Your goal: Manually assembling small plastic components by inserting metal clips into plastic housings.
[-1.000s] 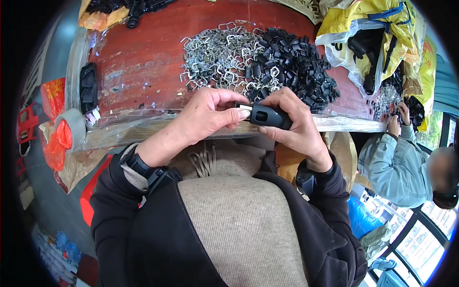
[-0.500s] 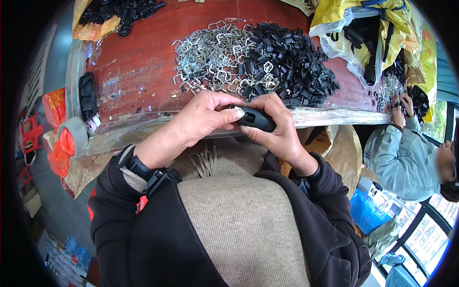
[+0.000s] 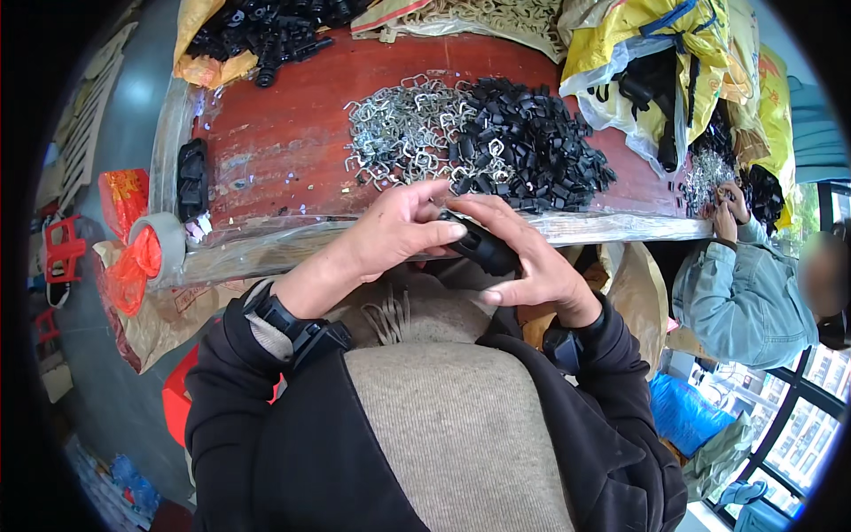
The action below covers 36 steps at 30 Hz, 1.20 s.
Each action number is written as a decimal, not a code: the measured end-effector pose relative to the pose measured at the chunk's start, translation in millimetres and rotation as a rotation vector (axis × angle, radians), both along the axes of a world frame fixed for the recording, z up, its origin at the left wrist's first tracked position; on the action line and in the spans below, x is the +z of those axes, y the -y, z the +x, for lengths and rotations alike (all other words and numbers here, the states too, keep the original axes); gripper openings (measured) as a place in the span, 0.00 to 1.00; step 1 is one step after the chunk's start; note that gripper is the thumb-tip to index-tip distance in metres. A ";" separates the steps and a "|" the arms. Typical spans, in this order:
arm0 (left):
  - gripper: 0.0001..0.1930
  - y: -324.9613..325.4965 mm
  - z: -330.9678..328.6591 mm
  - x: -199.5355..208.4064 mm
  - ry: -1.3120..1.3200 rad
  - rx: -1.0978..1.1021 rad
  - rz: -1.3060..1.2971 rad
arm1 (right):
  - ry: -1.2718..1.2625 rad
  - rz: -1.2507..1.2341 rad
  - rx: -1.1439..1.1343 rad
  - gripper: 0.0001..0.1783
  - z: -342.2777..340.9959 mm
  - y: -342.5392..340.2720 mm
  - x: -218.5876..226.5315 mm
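Note:
Both my hands meet just in front of the red table's [image 3: 284, 133] near edge. My right hand [image 3: 532, 266] grips a black plastic buckle part [image 3: 483, 250]. My left hand [image 3: 394, 230] pinches the same part's near end with thumb and fingers. Right behind my hands lie a heap of silver wire clips [image 3: 403, 133] and a heap of black plastic buckle parts [image 3: 532, 146], touching each other. I wear a black jacket, and a black watch [image 3: 297, 324] on my left wrist.
A roll of grey tape [image 3: 160, 244] and a black part [image 3: 191, 177] sit at the table's left end. Yellow bags [image 3: 656, 53] with black pieces lie at the back right. Another person in a denim jacket [image 3: 736, 293] works at the table's right end.
The table and heaps have slid down and right in view as my head moved. My hands stay together on the black part, turning it slightly.

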<state>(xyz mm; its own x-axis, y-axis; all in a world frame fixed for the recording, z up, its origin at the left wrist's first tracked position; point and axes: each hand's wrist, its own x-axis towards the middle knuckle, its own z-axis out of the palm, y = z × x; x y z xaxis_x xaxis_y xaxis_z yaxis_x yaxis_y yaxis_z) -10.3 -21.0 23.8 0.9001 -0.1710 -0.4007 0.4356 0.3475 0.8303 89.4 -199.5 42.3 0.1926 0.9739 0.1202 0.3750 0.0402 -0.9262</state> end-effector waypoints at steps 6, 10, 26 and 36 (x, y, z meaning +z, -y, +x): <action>0.33 7.2 4.6 4.3 -0.037 0.076 -0.138 | 0.024 0.030 0.175 0.46 3.7 -19.1 1.8; 0.33 7.2 11.2 6.4 -0.116 0.081 -0.165 | 0.126 0.075 0.025 0.41 2.5 -16.4 -4.4; 0.30 32.8 10.4 1.6 0.012 0.041 -0.301 | 0.177 0.324 -0.448 0.41 -11.2 8.5 -13.4; 0.33 33.5 1.2 6.3 0.011 0.052 -0.276 | 0.012 0.428 -0.442 0.30 -17.5 5.6 -13.8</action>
<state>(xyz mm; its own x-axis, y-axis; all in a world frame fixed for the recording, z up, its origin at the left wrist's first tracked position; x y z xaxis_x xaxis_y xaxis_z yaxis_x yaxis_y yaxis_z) -9.1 -54.4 30.1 0.9146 -0.2262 -0.3351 0.4027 0.5827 0.7059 71.9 -205.1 28.5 0.5632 0.6674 0.4872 0.4509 0.2459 -0.8580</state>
